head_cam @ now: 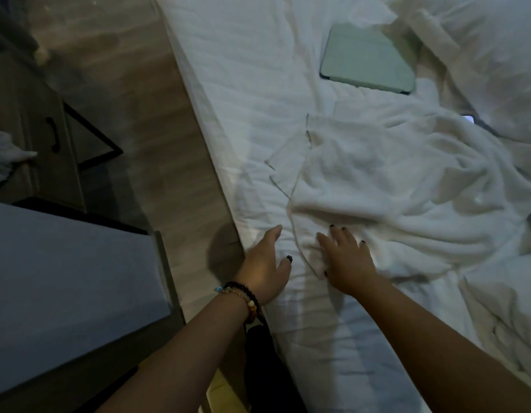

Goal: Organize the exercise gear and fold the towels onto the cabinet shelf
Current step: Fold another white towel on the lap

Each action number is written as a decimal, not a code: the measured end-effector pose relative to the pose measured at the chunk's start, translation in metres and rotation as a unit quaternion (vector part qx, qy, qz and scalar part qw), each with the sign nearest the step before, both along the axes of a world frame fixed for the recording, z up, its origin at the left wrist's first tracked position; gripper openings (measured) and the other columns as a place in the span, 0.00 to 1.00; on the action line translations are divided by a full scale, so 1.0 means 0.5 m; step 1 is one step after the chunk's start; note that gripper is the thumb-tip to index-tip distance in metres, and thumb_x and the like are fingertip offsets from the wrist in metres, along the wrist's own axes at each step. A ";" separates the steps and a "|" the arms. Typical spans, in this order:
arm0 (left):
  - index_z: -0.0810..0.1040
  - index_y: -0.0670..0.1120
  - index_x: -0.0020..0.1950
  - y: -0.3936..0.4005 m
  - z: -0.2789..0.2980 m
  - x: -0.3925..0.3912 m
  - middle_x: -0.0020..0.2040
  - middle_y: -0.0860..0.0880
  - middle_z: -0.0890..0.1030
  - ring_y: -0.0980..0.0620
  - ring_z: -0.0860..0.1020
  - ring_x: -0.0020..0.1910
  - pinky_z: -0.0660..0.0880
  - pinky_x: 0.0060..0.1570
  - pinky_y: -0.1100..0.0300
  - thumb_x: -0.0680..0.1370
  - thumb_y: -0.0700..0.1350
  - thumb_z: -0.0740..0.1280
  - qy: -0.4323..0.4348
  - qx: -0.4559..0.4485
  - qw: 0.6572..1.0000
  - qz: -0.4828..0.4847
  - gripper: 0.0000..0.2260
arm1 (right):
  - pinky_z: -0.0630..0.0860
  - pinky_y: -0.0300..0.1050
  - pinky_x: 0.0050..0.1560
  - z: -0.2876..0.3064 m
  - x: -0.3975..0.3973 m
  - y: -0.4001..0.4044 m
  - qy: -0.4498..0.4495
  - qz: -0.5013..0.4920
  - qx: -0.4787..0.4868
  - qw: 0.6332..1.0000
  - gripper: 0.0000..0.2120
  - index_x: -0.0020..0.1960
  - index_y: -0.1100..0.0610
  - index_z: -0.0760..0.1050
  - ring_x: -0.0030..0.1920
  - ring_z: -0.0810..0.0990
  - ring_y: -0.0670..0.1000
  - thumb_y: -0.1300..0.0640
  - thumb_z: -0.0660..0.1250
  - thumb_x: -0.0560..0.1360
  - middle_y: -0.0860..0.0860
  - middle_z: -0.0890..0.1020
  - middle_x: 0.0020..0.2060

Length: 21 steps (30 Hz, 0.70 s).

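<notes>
Left hand (265, 263), beaded bracelets (243, 296) at wrist, lies flat at the bed's (243, 84) left edge, fingers straight, grasping nothing. Just beside it, right hand (346, 263) presses flat with spread fingers on the near left corner of the white towel (377, 180), nothing pinched. Towel lies rumpled and spread across the middle of the bed, its left hem near the left edge. Beyond it, toward the far side, a pale green tablet case (368, 58) lies flat. Off the bed to the left, wood floor (115, 55) and a cabinet (28, 120) with a dark handle.
</notes>
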<state>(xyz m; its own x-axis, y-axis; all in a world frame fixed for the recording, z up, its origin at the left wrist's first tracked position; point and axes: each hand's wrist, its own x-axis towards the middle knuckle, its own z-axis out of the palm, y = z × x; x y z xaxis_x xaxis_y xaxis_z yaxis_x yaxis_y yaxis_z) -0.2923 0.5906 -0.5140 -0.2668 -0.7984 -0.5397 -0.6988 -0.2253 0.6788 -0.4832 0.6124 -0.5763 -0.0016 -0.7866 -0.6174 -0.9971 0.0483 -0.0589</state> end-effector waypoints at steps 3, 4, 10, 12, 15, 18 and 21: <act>0.58 0.49 0.77 0.008 -0.018 0.000 0.75 0.51 0.65 0.53 0.65 0.72 0.62 0.70 0.62 0.80 0.46 0.64 0.001 0.005 1.000 -0.002 0.27 | 0.77 0.59 0.45 -0.013 -0.020 0.000 -0.052 -0.009 -0.127 0.990 0.12 0.50 0.61 0.75 0.51 0.79 0.64 0.68 0.69 0.67 0.61 0.78 0.49; 0.58 0.49 0.77 0.011 -0.021 0.001 0.75 0.51 0.65 0.53 0.65 0.72 0.63 0.70 0.61 0.80 0.46 0.64 0.002 0.005 1.000 -0.004 0.27 | 0.76 0.56 0.41 -0.008 -0.026 -0.005 -0.066 -0.025 -0.150 0.986 0.08 0.45 0.61 0.75 0.44 0.80 0.64 0.70 0.68 0.67 0.61 0.79 0.42; 0.57 0.48 0.77 0.043 -0.001 0.018 0.75 0.49 0.64 0.53 0.63 0.74 0.62 0.70 0.60 0.79 0.43 0.65 0.036 0.008 0.999 0.038 0.28 | 0.72 0.51 0.42 0.082 0.007 -0.025 -0.156 -0.139 -0.212 0.955 0.07 0.52 0.59 0.73 0.43 0.78 0.61 0.58 0.58 0.80 0.58 0.80 0.45; 0.57 0.47 0.77 0.059 0.016 0.026 0.75 0.49 0.65 0.53 0.63 0.74 0.63 0.71 0.57 0.78 0.42 0.65 0.044 0.006 0.997 0.065 0.29 | 0.69 0.49 0.41 0.127 0.039 -0.019 -0.204 -0.115 -0.209 0.949 0.08 0.53 0.58 0.72 0.44 0.77 0.59 0.57 0.56 0.81 0.56 0.79 0.46; 0.59 0.46 0.76 0.084 0.054 0.043 0.74 0.49 0.67 0.54 0.65 0.72 0.64 0.71 0.57 0.77 0.41 0.67 0.069 0.013 0.991 0.110 0.29 | 0.66 0.45 0.40 0.209 0.089 -0.009 -0.295 -0.114 -0.207 0.926 0.06 0.51 0.58 0.72 0.42 0.75 0.54 0.59 0.56 0.81 0.52 0.77 0.42; 0.61 0.47 0.74 0.121 0.096 0.075 0.71 0.51 0.69 0.56 0.67 0.70 0.67 0.69 0.58 0.76 0.43 0.71 0.099 0.014 0.982 0.160 0.30 | 0.65 0.31 0.35 0.299 0.152 0.002 -0.372 -0.087 -0.196 0.903 0.05 0.51 0.57 0.72 0.35 0.71 0.43 0.60 0.58 0.81 0.45 0.73 0.35; 0.67 0.51 0.68 0.165 0.157 0.114 0.60 0.62 0.74 0.65 0.74 0.60 0.70 0.54 0.75 0.76 0.40 0.70 0.182 -0.025 0.960 0.211 0.23 | 0.66 0.27 0.35 0.391 0.225 0.021 -0.421 -0.049 -0.171 0.890 0.06 0.53 0.55 0.73 0.36 0.71 0.39 0.58 0.58 0.81 0.43 0.73 0.37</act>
